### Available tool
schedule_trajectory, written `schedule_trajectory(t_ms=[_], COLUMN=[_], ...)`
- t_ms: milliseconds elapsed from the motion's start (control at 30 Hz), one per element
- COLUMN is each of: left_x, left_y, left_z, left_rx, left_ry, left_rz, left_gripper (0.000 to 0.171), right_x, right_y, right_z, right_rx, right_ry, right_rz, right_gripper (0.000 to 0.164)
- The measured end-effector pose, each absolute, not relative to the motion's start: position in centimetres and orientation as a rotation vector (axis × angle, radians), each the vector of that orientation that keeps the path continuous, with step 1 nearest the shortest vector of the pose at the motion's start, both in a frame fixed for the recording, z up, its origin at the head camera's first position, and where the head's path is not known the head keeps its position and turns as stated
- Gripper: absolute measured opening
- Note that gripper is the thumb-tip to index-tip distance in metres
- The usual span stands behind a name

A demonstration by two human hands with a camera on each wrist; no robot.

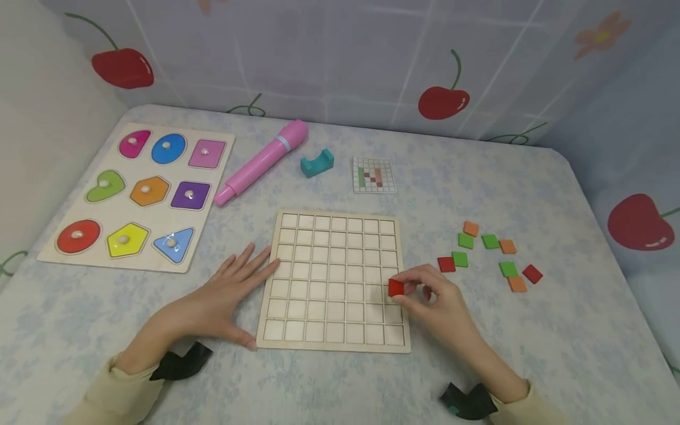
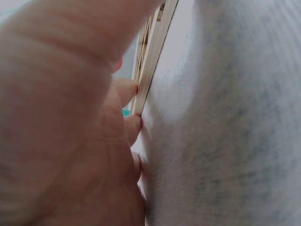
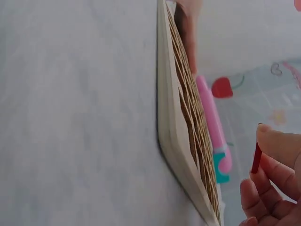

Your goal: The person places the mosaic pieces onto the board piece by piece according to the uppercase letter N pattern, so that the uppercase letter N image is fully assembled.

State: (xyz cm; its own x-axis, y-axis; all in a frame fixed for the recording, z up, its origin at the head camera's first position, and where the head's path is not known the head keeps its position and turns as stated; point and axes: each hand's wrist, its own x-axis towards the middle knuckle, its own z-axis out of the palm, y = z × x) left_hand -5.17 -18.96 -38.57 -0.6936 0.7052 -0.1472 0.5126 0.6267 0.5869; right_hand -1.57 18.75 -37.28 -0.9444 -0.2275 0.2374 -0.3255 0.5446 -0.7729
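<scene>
A wooden grid board (image 1: 334,348) with bare square cells lies flat in the middle of the table. My left hand (image 1: 225,295) rests at its left edge with fingers spread, thumb and fingertips touching the frame; the left wrist view shows the fingers against the board's side. My right hand (image 1: 441,301) pinches a red square tile (image 1: 395,287) between thumb and fingers over the board's right edge. In the right wrist view the same tile (image 3: 257,157) is seen edge-on, held above the board.
Loose green, orange and red tiles (image 1: 491,241) lie scattered to the right. Behind the board are a small pattern card (image 1: 374,175), a teal holder (image 1: 317,163) and a pink wand-like stick (image 1: 261,163). A knobbed shape puzzle (image 1: 143,203) lies at the left.
</scene>
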Motion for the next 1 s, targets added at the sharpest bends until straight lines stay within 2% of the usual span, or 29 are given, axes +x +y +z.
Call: schedule_trajectory(t_ms=[300,733,1000], left_x=[-5.4,-5.6,-5.3], left_y=[-19.0,-19.0,-19.0], left_z=[-38.6,-38.3,-38.5], left_rx=[0.981,0.989,0.955], left_ry=[2.483,2.486,2.474], left_rz=[0.715,0.712,0.709], left_gripper=[0.126,0.126,0.125], right_x=[-1.8,-1.5,-1.0], right_y=[14.5,14.1,14.4], right_z=[-38.8,-39.7,-39.9], right_rx=[0.73,0.764,0.775], right_ry=[-2.709,-2.713,-2.691], right_rz=[1.459,1.264,1.284], right_gripper=[0.029,0.03,0.024])
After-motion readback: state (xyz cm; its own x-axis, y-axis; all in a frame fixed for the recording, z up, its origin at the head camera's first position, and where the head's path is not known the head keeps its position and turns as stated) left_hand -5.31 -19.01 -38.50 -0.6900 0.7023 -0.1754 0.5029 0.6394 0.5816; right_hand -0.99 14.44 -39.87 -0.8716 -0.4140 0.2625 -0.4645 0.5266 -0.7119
